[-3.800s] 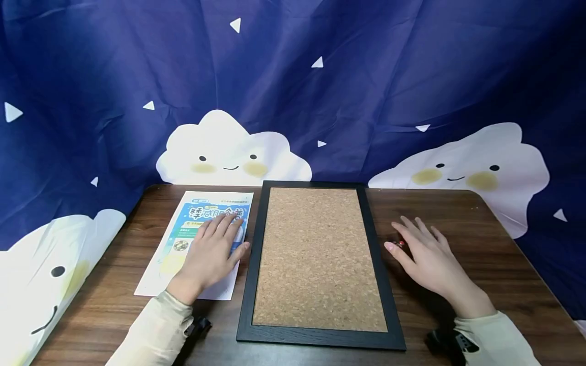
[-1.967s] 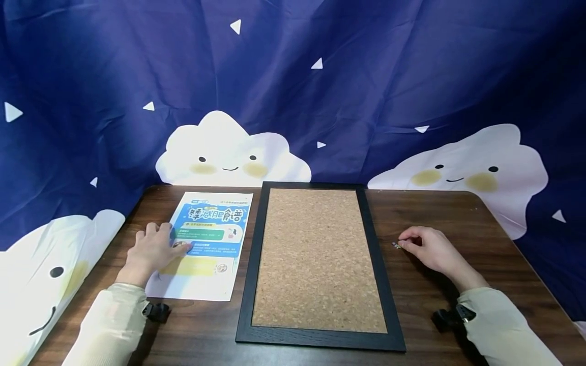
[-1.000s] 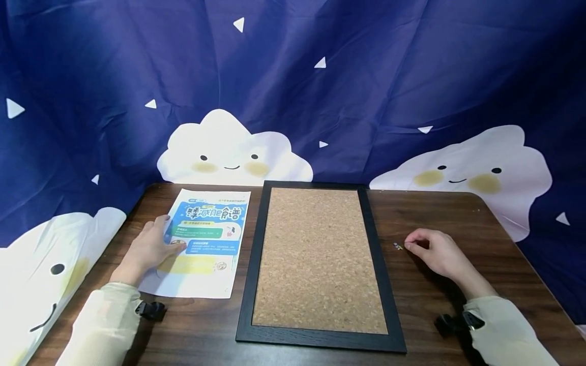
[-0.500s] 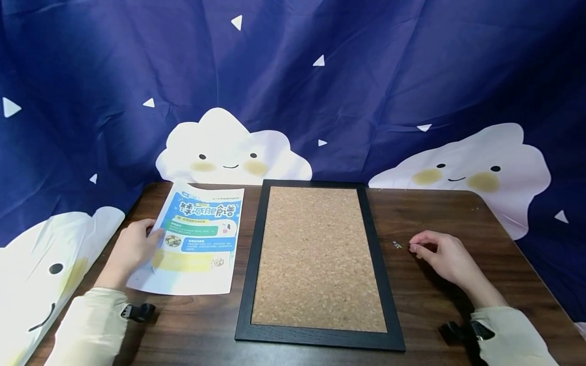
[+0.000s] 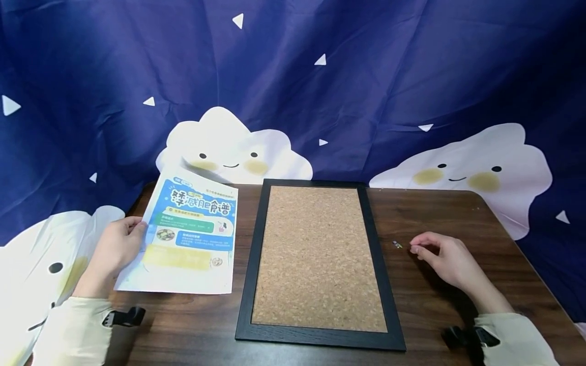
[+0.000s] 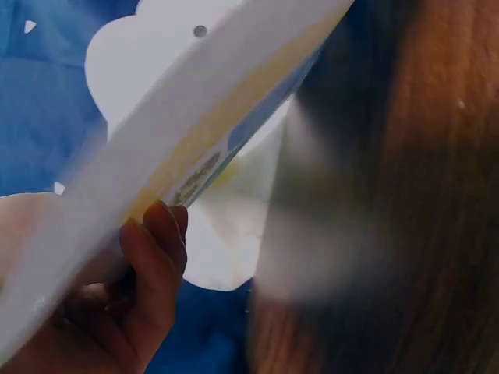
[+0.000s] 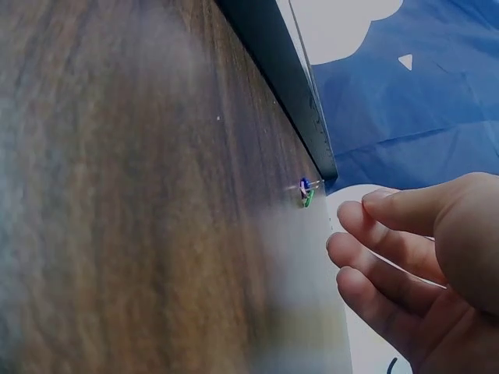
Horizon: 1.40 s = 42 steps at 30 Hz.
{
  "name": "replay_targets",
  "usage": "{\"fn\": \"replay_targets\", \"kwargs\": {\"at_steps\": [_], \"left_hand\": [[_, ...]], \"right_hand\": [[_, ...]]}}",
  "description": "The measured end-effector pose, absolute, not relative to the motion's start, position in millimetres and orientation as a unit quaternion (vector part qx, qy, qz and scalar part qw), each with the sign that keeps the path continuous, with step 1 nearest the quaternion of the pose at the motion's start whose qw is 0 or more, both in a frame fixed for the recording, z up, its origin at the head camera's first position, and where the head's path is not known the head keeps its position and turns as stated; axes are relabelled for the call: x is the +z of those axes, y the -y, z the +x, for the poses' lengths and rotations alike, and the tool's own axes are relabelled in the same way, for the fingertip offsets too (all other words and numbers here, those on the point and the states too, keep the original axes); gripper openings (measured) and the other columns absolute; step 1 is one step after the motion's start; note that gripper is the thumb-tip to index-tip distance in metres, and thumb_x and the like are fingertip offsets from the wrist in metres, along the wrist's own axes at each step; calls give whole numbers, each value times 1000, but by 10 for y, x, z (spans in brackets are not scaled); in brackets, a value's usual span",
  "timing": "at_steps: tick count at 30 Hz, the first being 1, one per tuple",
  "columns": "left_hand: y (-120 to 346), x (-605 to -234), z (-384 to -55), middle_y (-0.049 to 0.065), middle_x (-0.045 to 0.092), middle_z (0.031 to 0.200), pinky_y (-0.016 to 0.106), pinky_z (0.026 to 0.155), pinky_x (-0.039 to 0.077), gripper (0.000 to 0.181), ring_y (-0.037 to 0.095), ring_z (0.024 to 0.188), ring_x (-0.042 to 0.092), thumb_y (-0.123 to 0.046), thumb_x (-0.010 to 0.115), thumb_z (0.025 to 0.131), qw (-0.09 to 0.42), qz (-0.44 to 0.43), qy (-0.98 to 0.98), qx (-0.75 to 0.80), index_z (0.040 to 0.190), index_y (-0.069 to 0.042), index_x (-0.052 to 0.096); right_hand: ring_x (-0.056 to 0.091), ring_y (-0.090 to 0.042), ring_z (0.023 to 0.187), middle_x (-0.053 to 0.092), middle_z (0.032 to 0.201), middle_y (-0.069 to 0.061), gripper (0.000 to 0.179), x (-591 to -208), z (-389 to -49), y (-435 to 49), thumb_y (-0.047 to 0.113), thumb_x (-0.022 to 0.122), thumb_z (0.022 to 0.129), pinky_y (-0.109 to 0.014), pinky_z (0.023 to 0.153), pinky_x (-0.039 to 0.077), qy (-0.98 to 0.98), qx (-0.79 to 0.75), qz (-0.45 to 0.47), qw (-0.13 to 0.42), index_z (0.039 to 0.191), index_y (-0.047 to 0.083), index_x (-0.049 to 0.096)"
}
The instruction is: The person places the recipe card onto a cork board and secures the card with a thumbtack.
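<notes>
My left hand [image 5: 118, 245] pinches the left edge of a printed paper poster [image 5: 192, 223], which is lifted and tilted, its upper left corner bent up. In the left wrist view the thumb and fingers close on the sheet [image 6: 187, 109]. My right hand [image 5: 450, 258] hovers right of a few small pushpins [image 5: 397, 245], thumb and index fingertip together. A tiny reddish spot at those fingertips in the right wrist view suggests a pushpin, mostly hidden. Blue and green pushpins [image 7: 306, 191] lie on the table.
A black-framed corkboard [image 5: 320, 259] lies flat in the middle of the brown wooden table [image 5: 192, 330], between poster and pushpins. Behind hangs a dark blue cloth [image 5: 274, 61] with white clouds and triangles. Each wrist wears a black camera.
My left hand first lay on the poster, then took its left edge and raised it leftward. My right hand reached the pushpins, drew back right; the red one seen earlier has left the pile.
</notes>
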<state>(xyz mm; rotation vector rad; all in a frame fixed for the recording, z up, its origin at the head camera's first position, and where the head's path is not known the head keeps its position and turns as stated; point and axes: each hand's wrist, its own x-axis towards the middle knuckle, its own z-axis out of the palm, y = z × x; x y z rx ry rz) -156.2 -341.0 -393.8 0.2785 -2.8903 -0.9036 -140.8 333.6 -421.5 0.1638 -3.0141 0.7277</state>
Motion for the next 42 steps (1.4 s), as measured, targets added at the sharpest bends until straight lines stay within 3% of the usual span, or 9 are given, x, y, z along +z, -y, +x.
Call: {"fn": "replay_targets", "kwargs": {"at_steps": [3, 5, 10, 13, 17, 19, 27, 34, 42], "left_hand": [[3412, -3879, -1527, 41, 67, 128, 52, 89, 51, 48, 45, 108, 66, -19, 42, 115, 60, 97, 947, -301, 139, 20, 58], [3414, -3845, -1512, 40, 68, 128, 42, 85, 51, 49, 41, 104, 67, -20, 42, 115, 62, 102, 943, -311, 139, 20, 59], [3385, -3782, -1477, 37, 72, 120, 18, 65, 49, 51, 9, 80, 65, -23, 44, 116, 59, 105, 925, -362, 139, 19, 59], [3339, -3772, -1455, 23, 79, 104, 21, 60, 56, 51, 0, 70, 65, -22, 46, 115, 43, 95, 900, -424, 141, 20, 57], [3256, -3770, -1426, -8, 78, 87, 32, 58, 62, 52, 5, 68, 73, -23, 47, 116, -8, 76, 861, -502, 147, 18, 51], [3206, -3775, -1415, -14, 78, 84, 36, 57, 64, 53, 10, 67, 76, -25, 47, 116, -38, 69, 845, -529, 150, 16, 48], [2949, -3824, -1402, -3, 83, 95, 42, 65, 67, 51, 19, 78, 82, -23, 49, 115, -116, 58, 784, -607, 152, 12, 43], [2678, -3909, -1430, 2, 82, 104, 35, 72, 68, 49, 15, 88, 81, -16, 52, 114, -168, 35, 728, -664, 151, 15, 42], [2303, -4022, -1491, 7, 82, 103, 28, 68, 66, 48, 13, 83, 81, -11, 56, 111, -206, 8, 691, -693, 148, 17, 43]], "right_hand": [[68, -20, 87, 80, 92, -2, 8, -4203, -1383, -3326, 11, 76, 101, -44, 81, 54, 970, 235, 56, 26, 108, 9, 78], [68, -16, 86, 81, 93, -2, 7, -4197, -1369, -3317, 11, 76, 101, -38, 79, 53, 970, 234, 58, 34, 108, 10, 79], [63, -2, 82, 81, 94, 1, 8, -4184, -1347, -3307, 10, 78, 99, -28, 74, 50, 969, 232, 67, 58, 106, 12, 80], [60, 5, 81, 81, 94, 2, 8, -4182, -1339, -3304, 9, 78, 98, -27, 75, 50, 968, 233, 71, 66, 105, 13, 80], [59, 7, 83, 81, 94, 3, 8, -4180, -1335, -3295, 8, 79, 98, -27, 76, 50, 966, 236, 74, 74, 104, 14, 80], [58, 7, 84, 81, 94, 3, 9, -4180, -1333, -3290, 7, 79, 97, -27, 76, 50, 966, 235, 77, 81, 103, 14, 80], [59, 7, 84, 81, 92, 4, 9, -4212, -1325, -3269, 8, 82, 96, -24, 76, 50, 961, 245, 87, 94, 101, 15, 81], [59, 8, 82, 81, 93, 3, 9, -4218, -1330, -3231, 6, 81, 96, -23, 74, 51, 960, 251, 85, 85, 102, 13, 80], [60, 4, 79, 81, 94, 1, 9, -4184, -1336, -3163, 5, 79, 97, -23, 72, 51, 957, 266, 91, 71, 103, 12, 80]]}}
